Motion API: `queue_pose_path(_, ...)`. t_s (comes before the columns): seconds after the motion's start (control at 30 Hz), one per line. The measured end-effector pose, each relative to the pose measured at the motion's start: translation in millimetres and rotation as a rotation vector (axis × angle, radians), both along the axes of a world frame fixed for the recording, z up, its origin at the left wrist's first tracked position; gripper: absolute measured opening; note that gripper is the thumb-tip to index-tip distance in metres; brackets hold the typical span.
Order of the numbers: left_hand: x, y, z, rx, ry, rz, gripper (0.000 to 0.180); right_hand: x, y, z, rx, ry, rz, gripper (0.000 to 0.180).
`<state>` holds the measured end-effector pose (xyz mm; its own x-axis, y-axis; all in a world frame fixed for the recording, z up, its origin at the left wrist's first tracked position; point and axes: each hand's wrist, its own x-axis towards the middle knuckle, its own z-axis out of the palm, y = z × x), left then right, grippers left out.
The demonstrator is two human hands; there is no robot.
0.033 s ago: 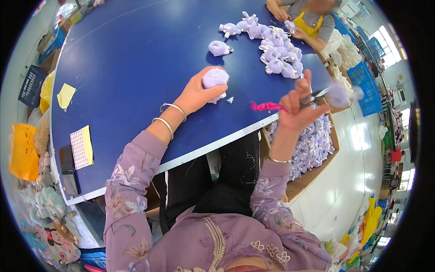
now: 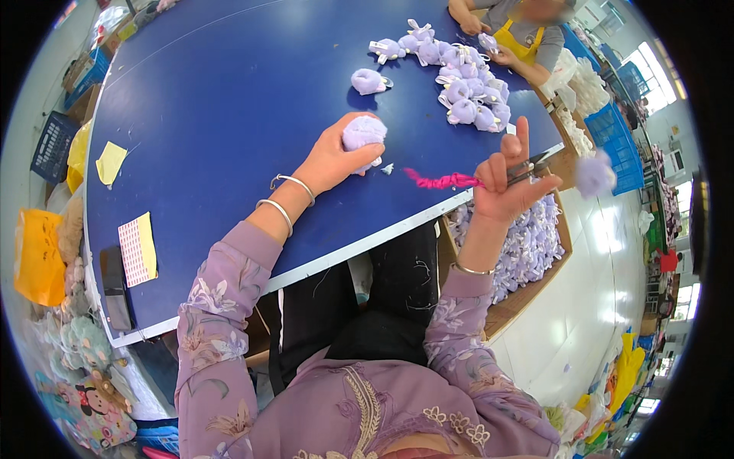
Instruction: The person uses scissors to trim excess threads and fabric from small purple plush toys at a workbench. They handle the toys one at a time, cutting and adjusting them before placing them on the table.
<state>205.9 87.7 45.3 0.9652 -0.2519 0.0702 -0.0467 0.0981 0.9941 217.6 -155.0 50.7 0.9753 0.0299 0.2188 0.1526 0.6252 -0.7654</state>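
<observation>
A round, pale purple plush piece [image 2: 365, 133] is gripped by my left hand [image 2: 330, 155], resting on the blue table. My right hand [image 2: 505, 180] is raised over the table's near right edge. Its lower fingers curl around small metal thread snips [image 2: 527, 168], while thumb and index finger stretch apart. From the snips trails a knotted bright pink cord [image 2: 447, 181]. To the right of that hand, apart from it, a blurred purple plush piece [image 2: 595, 174] is in mid-air. Beside my left hand lies a small pale scrap [image 2: 388, 169].
Farther off are a single plush piece [image 2: 368, 82] and a cluster of more [image 2: 466, 84]. A co-worker [image 2: 520, 42] handles one at the far right. Below my right arm, a cardboard box [image 2: 564, 229] holds many plush pieces. A phone [image 2: 115, 288] and sticker sheet [image 2: 138, 249] lie left.
The blurred plush piece has moved right, away from the snips and my right hand. The pink cord has swung left, and my right hand has shifted slightly. My left hand stays put.
</observation>
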Motion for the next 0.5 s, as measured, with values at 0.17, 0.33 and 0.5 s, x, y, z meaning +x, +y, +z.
queue_pose_path(0.17, -3.2, -4.6, 5.4, 0.147, -0.032, 0.054, 0.043, -15.6, 26.9, 39.4, -0.778, -0.119, -0.140, 0.037)
queue_pose_path(0.33, 1.1, -4.1, -9.1, 0.195, -0.315, 0.081, 0.053, -15.7, 70.6, 32.7, -0.968, -0.331, -0.091, 0.028)
queue_pose_path(0.5, -3.2, -7.2, -4.0, 0.190, -0.241, 0.123, 0.051, -9.4, 75.6, 31.8, -1.096, -0.498, -0.185, 0.016)
